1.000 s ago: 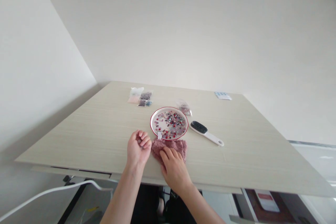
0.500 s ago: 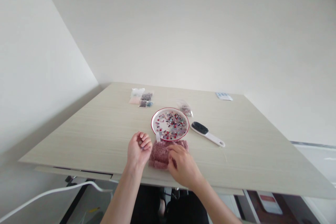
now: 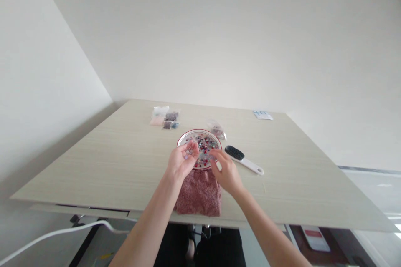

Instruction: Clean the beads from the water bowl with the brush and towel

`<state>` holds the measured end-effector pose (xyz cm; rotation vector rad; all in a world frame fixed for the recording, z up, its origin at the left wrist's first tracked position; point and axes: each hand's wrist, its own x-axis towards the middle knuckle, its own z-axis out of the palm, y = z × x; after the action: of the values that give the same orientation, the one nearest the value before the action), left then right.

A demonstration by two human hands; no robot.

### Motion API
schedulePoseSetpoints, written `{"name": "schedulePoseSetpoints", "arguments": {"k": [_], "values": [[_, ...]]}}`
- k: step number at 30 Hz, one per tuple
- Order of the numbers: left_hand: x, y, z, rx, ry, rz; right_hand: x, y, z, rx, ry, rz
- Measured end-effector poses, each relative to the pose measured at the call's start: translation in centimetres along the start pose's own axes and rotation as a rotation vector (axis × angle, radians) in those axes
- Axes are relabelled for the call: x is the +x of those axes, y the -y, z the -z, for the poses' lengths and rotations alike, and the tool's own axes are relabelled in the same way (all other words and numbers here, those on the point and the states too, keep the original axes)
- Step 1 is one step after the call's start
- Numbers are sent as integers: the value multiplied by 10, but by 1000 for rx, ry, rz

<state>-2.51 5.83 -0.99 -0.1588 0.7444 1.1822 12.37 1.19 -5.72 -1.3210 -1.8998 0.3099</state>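
My left hand point(image 3: 183, 162) is cupped palm up over the near left rim of a round white plate point(image 3: 179, 142) edged in red. Small pale beads point(image 3: 187, 155) lie in its palm. Many red, dark, clear and pinkish beads point(image 3: 205, 144) are scattered across the plate. At the plate's right edge hovers my right hand point(image 3: 227, 171), thumb and fingers bent but apart, nothing visible between them. Below both hands a dusty-pink fluffy cloth point(image 3: 200, 194) lies spread at the table's front edge, against the near side of the plate.
Right of the plate rests a white-handled brush point(image 3: 242, 159) with dark bristles. A clear bag of beads point(image 3: 217, 130) lies just behind the plate. Several small packets point(image 3: 167, 120) lie at the back left, and a blue-and-white packet point(image 3: 262, 115) at the back right.
Both hands have moved forward from beside and on the cloth to the plate. The cloth, bunched or folded before, now lies spread out. My left fingers have uncurled somewhat.
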Motion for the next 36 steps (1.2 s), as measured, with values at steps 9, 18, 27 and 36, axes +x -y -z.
{"name": "schedulePoseSetpoints", "arguments": {"k": [9,18,27,36], "values": [[33,3,-79,85,33,3,106,-24,40,-394,58,-224],[58,19,-94,116,19,28,115,-15,27,-582,123,-476],[65,16,-100,95,14,16,117,-12,29,-601,151,-491],[64,22,-106,84,-1,34,114,-8,28,-590,177,-478]]}}
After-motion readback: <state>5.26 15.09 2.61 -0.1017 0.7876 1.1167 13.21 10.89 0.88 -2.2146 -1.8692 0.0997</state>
